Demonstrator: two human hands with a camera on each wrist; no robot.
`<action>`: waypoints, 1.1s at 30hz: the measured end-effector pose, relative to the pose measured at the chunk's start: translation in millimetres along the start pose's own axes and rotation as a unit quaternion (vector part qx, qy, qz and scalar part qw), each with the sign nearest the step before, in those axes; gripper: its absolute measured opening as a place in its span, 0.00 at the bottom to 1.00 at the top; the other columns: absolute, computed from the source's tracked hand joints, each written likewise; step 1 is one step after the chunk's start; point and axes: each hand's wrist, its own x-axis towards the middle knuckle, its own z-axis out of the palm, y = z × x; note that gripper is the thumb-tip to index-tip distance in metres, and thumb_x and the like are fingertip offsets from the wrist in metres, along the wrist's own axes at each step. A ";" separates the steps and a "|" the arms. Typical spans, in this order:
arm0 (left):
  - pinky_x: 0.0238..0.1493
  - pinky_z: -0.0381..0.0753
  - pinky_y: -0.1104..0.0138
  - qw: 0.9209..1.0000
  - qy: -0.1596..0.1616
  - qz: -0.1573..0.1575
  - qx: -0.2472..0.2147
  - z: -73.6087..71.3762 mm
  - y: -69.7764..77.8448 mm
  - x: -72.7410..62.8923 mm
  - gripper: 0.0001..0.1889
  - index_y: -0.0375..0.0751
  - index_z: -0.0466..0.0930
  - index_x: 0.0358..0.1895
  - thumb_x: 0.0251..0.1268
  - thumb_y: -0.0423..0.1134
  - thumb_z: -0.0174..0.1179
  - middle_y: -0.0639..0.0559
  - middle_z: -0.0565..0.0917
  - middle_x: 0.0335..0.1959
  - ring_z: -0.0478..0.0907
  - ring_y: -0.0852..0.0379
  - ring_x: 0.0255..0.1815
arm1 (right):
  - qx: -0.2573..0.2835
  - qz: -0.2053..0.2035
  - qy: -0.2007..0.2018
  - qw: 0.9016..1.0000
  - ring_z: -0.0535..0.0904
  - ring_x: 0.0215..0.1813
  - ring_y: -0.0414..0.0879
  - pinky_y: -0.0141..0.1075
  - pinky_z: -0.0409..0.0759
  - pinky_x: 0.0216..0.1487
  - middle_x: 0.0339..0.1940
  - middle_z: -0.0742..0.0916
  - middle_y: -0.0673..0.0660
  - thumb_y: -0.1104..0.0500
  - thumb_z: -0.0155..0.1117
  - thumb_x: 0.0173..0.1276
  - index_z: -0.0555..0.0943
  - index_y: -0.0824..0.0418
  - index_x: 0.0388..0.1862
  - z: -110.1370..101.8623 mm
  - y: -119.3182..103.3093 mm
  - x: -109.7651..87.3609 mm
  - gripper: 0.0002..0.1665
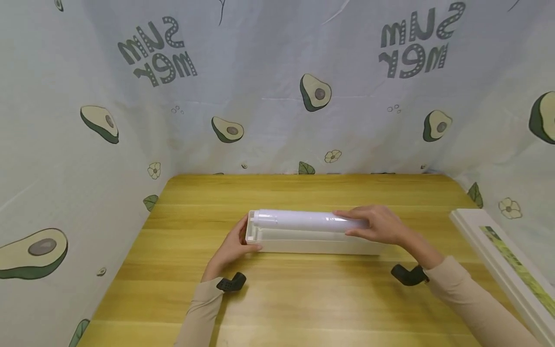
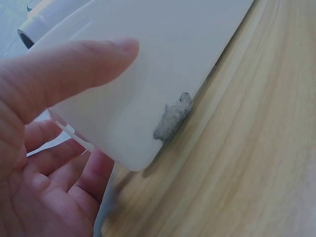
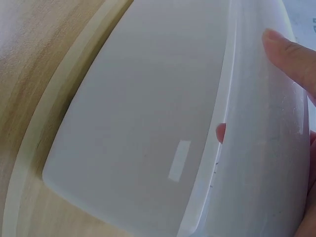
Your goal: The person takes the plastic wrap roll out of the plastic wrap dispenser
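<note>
A long white box (image 1: 318, 247), its top uncovered, lies crosswise on the table. My left hand (image 1: 231, 249) grips its left end, the thumb along the front wall and the fingers round the end. A glossy, pale roll of plastic film (image 1: 299, 220) sits along the box's opening, above its inner floor. My right hand (image 1: 376, 225) holds the roll near its right end, hiding that end. In the right wrist view, the thumb (image 3: 291, 57) lies on the film roll (image 3: 261, 148). The left wrist view shows a crumpled grey patch (image 2: 172, 118) on the white box (image 2: 148, 79).
At the right edge of the wooden table (image 1: 338, 308), a long white lid-like piece (image 1: 472, 221) carries a green and yellow label. A patterned curtain (image 1: 269, 82) hangs behind the table and along its sides. A black wrist mount (image 1: 231, 282) sits on each forearm.
</note>
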 end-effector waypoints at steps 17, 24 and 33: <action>0.53 0.77 0.73 1.000 -0.007 0.002 -0.010 1.5 1.1 -2.0 0.52 0.43 0.41 0.75 0.50 0.28 0.68 0.41 0.56 0.74 0.63 0.41 0.69 | -0.008 0.019 0.016 1.000 0.75 0.27 0.29 0.23 0.68 0.26 0.38 0.90 0.51 0.50 0.73 0.50 0.79 0.45 0.58 -4.4 2.8 -16.5 0.32; 0.51 0.77 0.75 1.000 -0.003 -0.004 -0.010 2.5 1.9 -2.9 0.53 0.42 0.40 0.75 0.50 0.28 0.68 0.41 0.54 0.75 0.63 0.41 0.69 | -0.024 0.037 0.015 0.999 0.71 0.27 0.28 0.22 0.66 0.26 0.37 0.89 0.50 0.50 0.74 0.49 0.78 0.42 0.58 -6.4 4.7 -24.4 0.34; 0.54 0.76 0.73 1.000 0.000 0.000 -0.010 2.3 0.9 -3.2 0.53 0.43 0.41 0.75 0.49 0.28 0.68 0.42 0.54 0.75 0.61 0.41 0.70 | -0.029 0.034 0.027 0.999 0.63 0.23 0.27 0.21 0.61 0.24 0.33 0.89 0.48 0.50 0.74 0.49 0.79 0.43 0.58 -9.1 5.1 -31.5 0.33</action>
